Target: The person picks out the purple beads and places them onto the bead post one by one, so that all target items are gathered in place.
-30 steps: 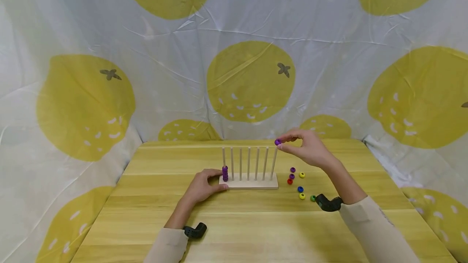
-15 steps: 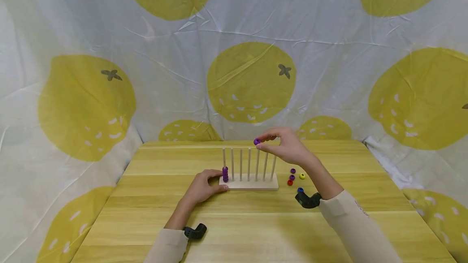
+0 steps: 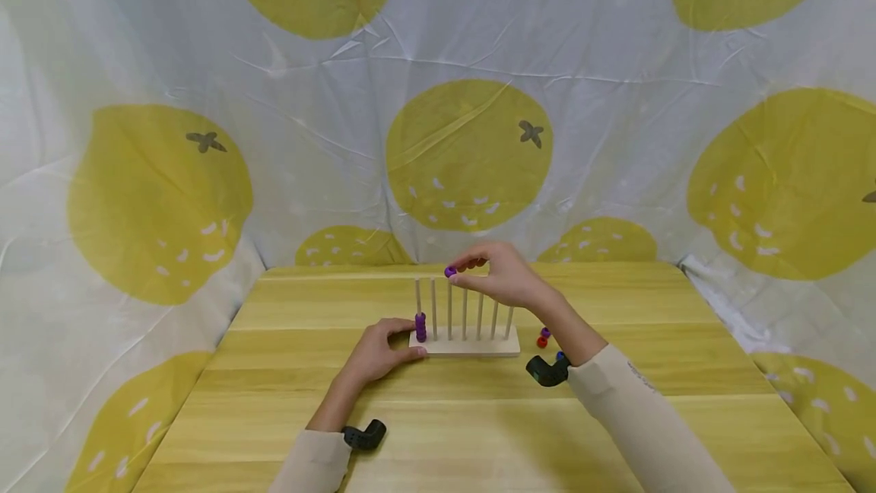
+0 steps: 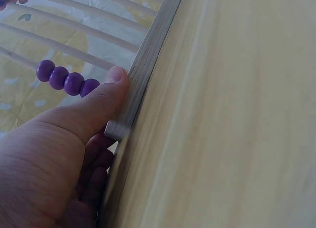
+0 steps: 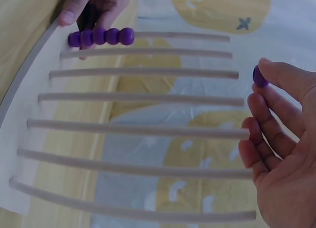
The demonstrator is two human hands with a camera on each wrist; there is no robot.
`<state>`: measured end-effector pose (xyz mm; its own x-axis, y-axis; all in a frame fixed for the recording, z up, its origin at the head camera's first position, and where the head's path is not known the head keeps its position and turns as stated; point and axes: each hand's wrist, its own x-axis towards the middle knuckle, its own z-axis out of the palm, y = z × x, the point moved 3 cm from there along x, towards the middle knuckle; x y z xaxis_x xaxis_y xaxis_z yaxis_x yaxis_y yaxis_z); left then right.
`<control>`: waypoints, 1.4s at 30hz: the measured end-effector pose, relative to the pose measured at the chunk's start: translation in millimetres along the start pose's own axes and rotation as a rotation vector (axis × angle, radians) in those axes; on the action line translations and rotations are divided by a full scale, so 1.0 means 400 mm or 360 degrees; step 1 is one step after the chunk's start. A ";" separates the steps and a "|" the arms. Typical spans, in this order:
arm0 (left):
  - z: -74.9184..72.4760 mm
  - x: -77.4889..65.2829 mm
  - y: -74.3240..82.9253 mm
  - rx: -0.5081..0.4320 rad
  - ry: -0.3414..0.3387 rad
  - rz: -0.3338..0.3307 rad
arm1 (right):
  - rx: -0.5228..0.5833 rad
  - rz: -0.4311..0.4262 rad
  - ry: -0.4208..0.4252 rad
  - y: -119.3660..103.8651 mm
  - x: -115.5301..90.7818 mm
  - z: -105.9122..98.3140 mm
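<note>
In the head view, we see the right hand (image 3: 503,276) just below and right of centre, pinching a purple bead (image 3: 450,271) between thumb and fingertips. The bead is just below the frame's centre, at the upper end of the third rod (image 3: 449,314) from the left on the wooden rack (image 3: 472,351). The left hand (image 3: 376,350), lower left of centre, grips the rack's left end. A purple stack (image 3: 420,328) sits on the leftmost rod (image 3: 418,295). Right of the rack, on the table (image 3: 438,432), we see a loose purple bead (image 3: 545,332), a red bead (image 3: 542,341) just beside it and a partly covered blue bead (image 3: 560,355). A lemon-print cloth (image 3: 609,135) fills the upper frame.

In the left wrist view, we find the left thumb pressed on the rack's base near the middle, fingers bent behind its end. We take the cut-off fingertips and purple spot at upper left for the right hand and its bead.

In the right wrist view, the right hand enters from the right edge, its other fingers loosely bent. The bead is at upper right, just off the third rod's tip. We count five beads in the stack.
</note>
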<state>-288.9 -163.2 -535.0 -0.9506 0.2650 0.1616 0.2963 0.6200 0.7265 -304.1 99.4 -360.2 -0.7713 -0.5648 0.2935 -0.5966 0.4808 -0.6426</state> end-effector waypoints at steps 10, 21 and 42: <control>0.000 0.005 0.006 -0.0008 -0.0007 0.0019 | 0.0002 -0.0038 -0.0054 -0.028 0.045 0.038; -0.001 0.000 0.004 0.0000 -0.0005 0.0000 | -0.0030 -0.0040 -0.0112 -0.043 0.079 0.083; -0.005 -0.002 0.008 0.0033 -0.0004 0.0014 | -0.0093 -0.0059 -0.0099 -0.048 0.094 0.100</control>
<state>-287.4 -162.9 -531.7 -0.9478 0.2723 0.1660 0.3063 0.6327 0.7112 -312.8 42.2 -365.3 -0.7343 -0.6226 0.2705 -0.6378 0.4963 -0.5890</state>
